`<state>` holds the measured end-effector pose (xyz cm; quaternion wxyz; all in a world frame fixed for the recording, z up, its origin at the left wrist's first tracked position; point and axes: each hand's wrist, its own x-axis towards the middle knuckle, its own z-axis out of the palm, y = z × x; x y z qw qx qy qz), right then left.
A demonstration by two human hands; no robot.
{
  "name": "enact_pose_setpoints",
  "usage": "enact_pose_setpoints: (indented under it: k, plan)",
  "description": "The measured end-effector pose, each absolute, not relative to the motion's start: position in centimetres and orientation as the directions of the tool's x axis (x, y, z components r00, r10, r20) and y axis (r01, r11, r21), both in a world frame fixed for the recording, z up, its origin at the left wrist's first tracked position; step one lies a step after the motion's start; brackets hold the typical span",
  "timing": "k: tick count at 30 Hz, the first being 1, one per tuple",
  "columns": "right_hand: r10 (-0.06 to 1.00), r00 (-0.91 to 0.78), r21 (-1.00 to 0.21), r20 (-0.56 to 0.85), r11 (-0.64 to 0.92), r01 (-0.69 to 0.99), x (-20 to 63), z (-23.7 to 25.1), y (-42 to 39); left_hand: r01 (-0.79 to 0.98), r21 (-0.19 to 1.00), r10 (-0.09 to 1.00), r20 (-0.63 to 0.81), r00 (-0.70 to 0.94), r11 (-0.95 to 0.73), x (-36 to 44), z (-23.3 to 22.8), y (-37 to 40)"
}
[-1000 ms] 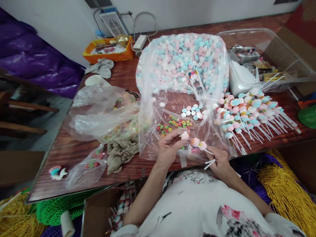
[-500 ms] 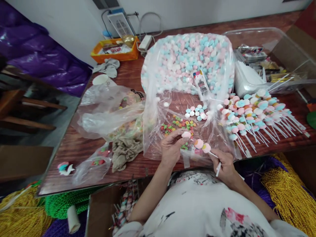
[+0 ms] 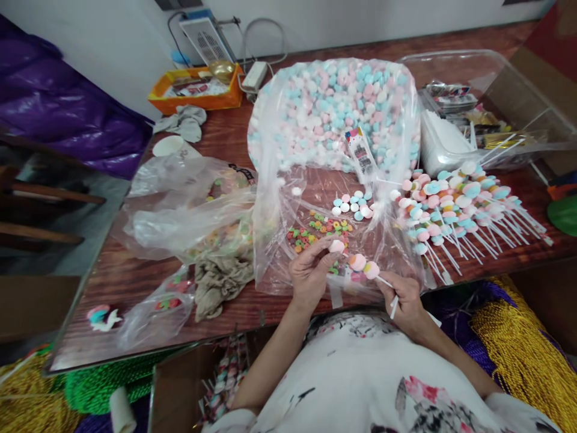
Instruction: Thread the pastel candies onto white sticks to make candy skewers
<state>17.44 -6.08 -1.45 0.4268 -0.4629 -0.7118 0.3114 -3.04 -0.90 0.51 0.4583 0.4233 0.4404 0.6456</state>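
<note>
marshmallows in big bag (image 3: pixel 333 108): pink, pale blue, white | finished sticks (image 3: pixel 455 207): same pastels on white stems | ring sweets (image 3: pixel 318 228): red, green, yellow, orange | table (image 3: pixel 130 279): reddish-brown wood grain | tray (image 3: pixel 198 99): orange | sheeting (image 3: pixel 67 114): purple | cords (image 3: pixel 518 343): gold | garment (image 3: pixel 378 379): white, floral print in pink and black

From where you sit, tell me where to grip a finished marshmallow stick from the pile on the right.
Grip a finished marshmallow stick by its bare white stem end, coming from the right front: the stems fan out towards that table edge, clear of the soft candies bunched at the left.
</note>
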Motion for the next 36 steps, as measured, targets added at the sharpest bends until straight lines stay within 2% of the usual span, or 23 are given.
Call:
enact_pose_setpoints:
  k: [4,7,10,14,18,24,31,33,36]
  plan:
    - [0.93,-0.208,-0.844,0.302,0.363,0.395,17.3,-1.2,-6.0,-0.212,0.961,0.969,0.132,-0.211,-0.177,-2.9,0.4,-1.0]
    - [0.933,-0.216,-0.836,0.288,0.355,0.419,17.2,-0.9,-5.9,-0.152,0.965,0.962,0.179,-0.208,-0.212,-2.9,0.7,-1.1]
    - [0.933,-0.239,-0.824,0.268,0.35,0.446,17.1,-0.4,-5.7,-0.022,0.955,0.939,0.285,-0.193,-0.294,-2.9,1.2,-1.1]
    - [0.925,-0.255,-0.816,0.282,0.371,0.444,17.0,0.1,-5.5,0.177,0.871,0.874,0.478,-0.087,-0.459,-3.1,1.8,-1.0]
    - [0.928,-0.235,-0.841,0.289,0.363,0.4,16.8,-0.2,-5.6,0.287,0.79,0.826,0.563,0.007,-0.541,-3.3,1.7,-0.9]
    - [0.928,-0.271,-0.868,0.255,0.343,0.36,15.5,-0.5,-5.3,0.377,0.733,0.795,0.607,0.014,-0.566,-3.0,1.8,-1.0]
    - [0.934,-0.226,-0.895,0.277,0.336,0.292,14.4,-0.6,-4.2,0.425,0.692,0.79,0.606,0.097,-0.583,-2.9,1.6,-0.7]
    - [0.946,-0.164,-0.896,0.281,0.319,0.307,14.9,-0.7,-3.9,0.405,0.714,0.805,0.584,0.106,-0.571,-3.0,1.7,-0.6]
    - [0.952,-0.113,-0.877,0.284,0.306,0.37,15.9,-0.6,-3.6,0.248,0.858,0.887,0.461,0.016,-0.45,-2.9,2.0,-0.2]
